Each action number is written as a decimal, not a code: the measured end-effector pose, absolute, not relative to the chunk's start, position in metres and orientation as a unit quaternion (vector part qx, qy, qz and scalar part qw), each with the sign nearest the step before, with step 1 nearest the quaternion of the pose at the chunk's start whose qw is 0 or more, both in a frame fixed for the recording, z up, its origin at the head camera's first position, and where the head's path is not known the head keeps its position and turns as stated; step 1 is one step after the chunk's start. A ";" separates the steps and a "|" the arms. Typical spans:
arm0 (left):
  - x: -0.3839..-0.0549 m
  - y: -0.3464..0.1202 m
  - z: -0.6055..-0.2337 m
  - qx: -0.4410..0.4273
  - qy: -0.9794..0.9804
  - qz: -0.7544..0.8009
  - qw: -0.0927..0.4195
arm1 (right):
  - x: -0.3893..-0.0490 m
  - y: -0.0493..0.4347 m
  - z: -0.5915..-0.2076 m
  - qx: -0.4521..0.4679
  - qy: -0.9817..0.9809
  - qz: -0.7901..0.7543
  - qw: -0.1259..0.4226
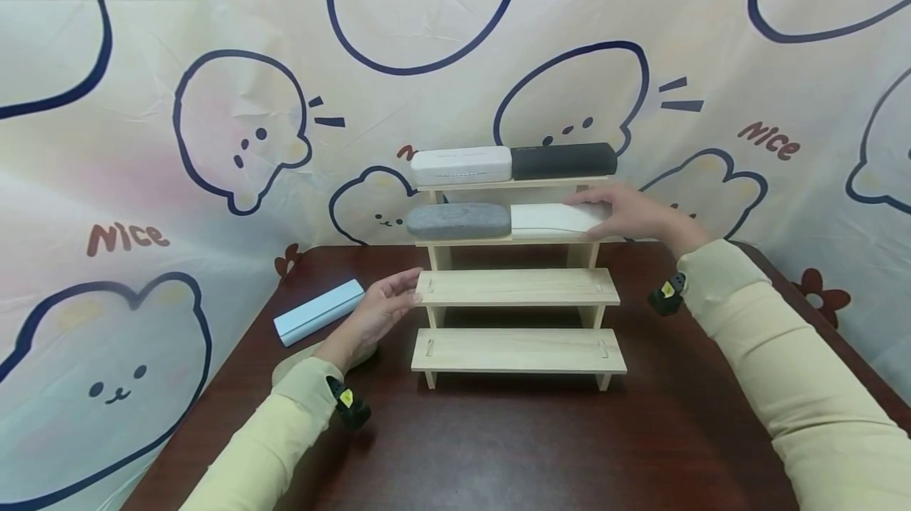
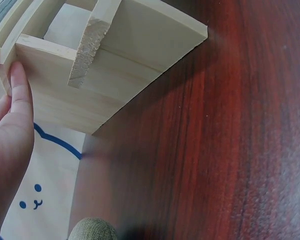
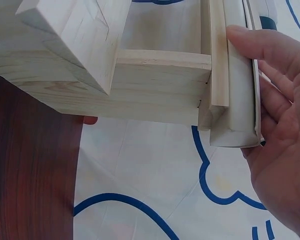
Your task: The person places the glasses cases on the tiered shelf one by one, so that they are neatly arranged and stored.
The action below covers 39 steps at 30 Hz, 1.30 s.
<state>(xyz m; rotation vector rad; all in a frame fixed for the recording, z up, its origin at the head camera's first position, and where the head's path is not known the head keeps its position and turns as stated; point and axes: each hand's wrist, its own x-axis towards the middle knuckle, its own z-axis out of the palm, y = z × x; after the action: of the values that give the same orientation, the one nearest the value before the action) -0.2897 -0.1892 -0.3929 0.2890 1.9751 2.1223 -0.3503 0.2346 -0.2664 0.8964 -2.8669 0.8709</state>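
Observation:
A stepped wooden display rack (image 1: 518, 286) with several tiers stands on the table. My right hand (image 1: 633, 214) grips the right end of a white glasses case (image 1: 548, 220) on the second tier from the top. In the right wrist view, thumb and fingers span this white case (image 3: 240, 95), which lies along the board. Next to it on the left sits a grey, fabric-like glasses case (image 1: 459, 221). My left hand (image 1: 372, 315) pinches the left end of the tier below; the left wrist view shows the fingers (image 2: 21, 92) at that board's end.
On the top tier are another white case (image 1: 461, 166) and a black case (image 1: 564, 161). A light blue case (image 1: 319, 312) lies on the dark wooden table (image 1: 498, 448) at left, with a beige-green case (image 1: 288, 367) partly hidden behind my left wrist. A patterned cloth (image 1: 406, 115) hangs behind.

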 end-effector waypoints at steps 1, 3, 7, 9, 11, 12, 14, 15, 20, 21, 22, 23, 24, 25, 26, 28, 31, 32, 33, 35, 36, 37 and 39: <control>-0.290 -0.189 -0.393 0.099 0.674 0.724 0.114 | -0.351 0.234 -0.267 0.288 -0.916 0.279 0.008; -0.289 -0.189 -0.393 0.096 0.674 0.724 0.114 | -0.351 0.234 -0.267 0.290 -0.915 0.279 0.010; -0.289 -0.189 -0.394 0.092 0.674 0.724 0.114 | -0.351 0.234 -0.267 0.294 -0.913 0.281 0.014; -0.289 -0.189 -0.394 0.090 0.675 0.724 0.114 | -0.349 0.234 -0.267 0.291 -0.914 0.281 0.014; -0.289 -0.188 -0.394 0.087 0.675 0.724 0.114 | -0.347 0.235 -0.266 0.284 -0.916 0.284 0.011; -0.290 -0.188 -0.394 0.087 0.677 0.722 0.115 | -0.346 0.235 -0.265 0.281 -0.916 0.285 0.010; -0.290 -0.188 -0.394 0.083 0.677 0.722 0.115 | -0.343 0.236 -0.264 0.276 -0.916 0.290 0.007; -0.290 -0.188 -0.394 0.080 0.676 0.724 0.114 | -0.342 0.237 -0.264 0.276 -0.915 0.293 0.006; -0.290 -0.187 -0.393 0.079 0.673 0.726 0.115 | -0.334 0.241 -0.264 0.269 -0.913 0.308 0.009; -0.290 -0.187 -0.393 0.081 0.672 0.727 0.115 | -0.333 0.242 -0.264 0.266 -0.912 0.312 0.011; -0.290 -0.187 -0.393 0.083 0.672 0.727 0.115 | -0.332 0.243 -0.265 0.261 -0.912 0.317 0.013; -0.289 -0.186 -0.393 0.085 0.672 0.727 0.114 | -0.331 0.244 -0.265 0.257 -0.912 0.320 0.016; -0.289 -0.186 -0.393 0.084 0.669 0.730 0.114 | -0.330 0.245 -0.266 0.253 -0.911 0.324 0.019; -0.289 -0.186 -0.393 0.084 0.668 0.730 0.113 | -0.329 0.246 -0.266 0.254 -0.909 0.330 0.023; -0.289 -0.186 -0.393 0.085 0.668 0.730 0.113 | -0.328 0.247 -0.267 0.256 -0.907 0.335 0.026; -0.289 -0.187 -0.393 0.084 0.666 0.732 0.112 | -0.324 0.249 -0.268 0.256 -0.905 0.339 0.033; -0.289 -0.187 -0.393 0.079 0.661 0.738 0.112 | -0.317 0.252 -0.269 0.257 -0.899 0.352 0.044; -0.289 -0.187 -0.393 0.078 0.659 0.739 0.113 | -0.314 0.253 -0.270 0.257 -0.897 0.357 0.048; -0.289 -0.186 -0.393 0.076 0.657 0.742 0.113 | -0.311 0.254 -0.270 0.258 -0.894 0.362 0.052; -0.288 -0.186 -0.392 0.074 0.655 0.743 0.113 | -0.305 0.257 -0.272 0.260 -0.889 0.373 0.060; -0.288 -0.185 -0.391 0.072 0.655 0.743 0.114 | -0.302 0.258 -0.273 0.262 -0.886 0.377 0.064; -0.288 -0.185 -0.390 0.069 0.655 0.744 0.114 | -0.298 0.259 -0.274 0.256 -0.888 0.376 0.066; -0.287 -0.184 -0.389 0.069 0.657 0.742 0.115 | -0.292 0.263 -0.277 0.242 -0.893 0.373 0.068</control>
<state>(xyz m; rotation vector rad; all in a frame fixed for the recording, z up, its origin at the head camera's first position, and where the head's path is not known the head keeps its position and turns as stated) -0.2874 -0.1841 -0.3889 0.2033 1.9248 2.1748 -0.2920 0.2625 -0.2771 0.7281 -2.6907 1.1233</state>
